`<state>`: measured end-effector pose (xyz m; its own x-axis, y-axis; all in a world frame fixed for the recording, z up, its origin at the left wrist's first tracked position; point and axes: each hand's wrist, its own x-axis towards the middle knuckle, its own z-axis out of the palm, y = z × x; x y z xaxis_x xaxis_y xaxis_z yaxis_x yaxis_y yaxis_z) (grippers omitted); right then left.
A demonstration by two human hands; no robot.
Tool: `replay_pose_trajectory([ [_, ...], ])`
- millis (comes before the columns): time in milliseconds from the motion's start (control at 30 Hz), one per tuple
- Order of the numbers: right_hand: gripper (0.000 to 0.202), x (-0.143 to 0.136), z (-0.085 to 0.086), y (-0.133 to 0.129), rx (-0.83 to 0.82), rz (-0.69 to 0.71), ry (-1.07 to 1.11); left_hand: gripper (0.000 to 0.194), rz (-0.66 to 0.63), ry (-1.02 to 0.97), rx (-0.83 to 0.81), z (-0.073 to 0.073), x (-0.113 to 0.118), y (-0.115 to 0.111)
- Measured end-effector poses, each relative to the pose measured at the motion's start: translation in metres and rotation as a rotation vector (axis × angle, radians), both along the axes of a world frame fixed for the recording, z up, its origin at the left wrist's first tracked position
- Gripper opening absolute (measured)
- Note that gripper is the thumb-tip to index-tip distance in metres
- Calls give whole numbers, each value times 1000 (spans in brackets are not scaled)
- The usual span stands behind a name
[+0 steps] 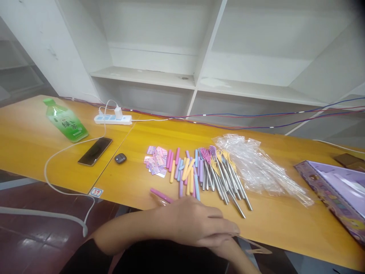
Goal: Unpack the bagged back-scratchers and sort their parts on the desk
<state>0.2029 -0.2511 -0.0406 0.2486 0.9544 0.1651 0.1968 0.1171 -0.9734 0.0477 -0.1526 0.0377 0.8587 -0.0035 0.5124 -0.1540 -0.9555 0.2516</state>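
My left hand (196, 222) reaches across from the left, its fingers pressed together at a strip of clear plastic wrapper (258, 249). Beneath it lies my right hand (226, 249), mostly covered, with its fingers hidden. A pink stick (161, 195), with clear plastic beside it, sticks out past my left wrist. Just beyond are several coloured tubes (187, 169) and several metal rods with coloured claw-like heads (225, 179). Small pink-purple cards (156, 160) sit left of the tubes, and clear plastic bags (256, 163) are heaped right of the rods.
A green bottle (67, 121), a phone (95, 151), a small black case (120, 158) and a white power strip (113, 120) are on the left. A loose white cable (45, 169) hangs over the edge. A purple box (333, 194) stands right; shelves (148, 78) rise behind.
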Motion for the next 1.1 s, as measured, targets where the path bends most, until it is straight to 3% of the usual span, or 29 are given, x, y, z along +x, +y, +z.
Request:
replay_pose_trajectory([
  [100,19,-9,-13,-10,5,-81,85,32,-9,-70,19,-1,13,-2],
  [200,29,-12,-16,1,-11,-110,194,47,20,-179,-17,-1,9,4],
  [267,34,-9,-12,13,-23,-117,302,52,119,-226,-110,-7,-4,11],
  [400,38,1,4,26,4,-174,587,33,502,-289,-301,-37,-35,30],
  [467,43,5,10,27,5,-228,680,25,589,-319,-397,-52,-45,40],
  [567,48,9,10,27,-4,-274,752,20,490,-307,-532,-63,-48,48],
  [700,45,11,3,27,12,-265,786,12,395,-274,-514,-58,-48,47],
  [933,43,17,0,24,74,-204,761,9,452,-372,-391,-55,-46,46],
  [1100,41,17,0,24,72,-158,763,12,504,-276,-459,-60,-45,47],
])
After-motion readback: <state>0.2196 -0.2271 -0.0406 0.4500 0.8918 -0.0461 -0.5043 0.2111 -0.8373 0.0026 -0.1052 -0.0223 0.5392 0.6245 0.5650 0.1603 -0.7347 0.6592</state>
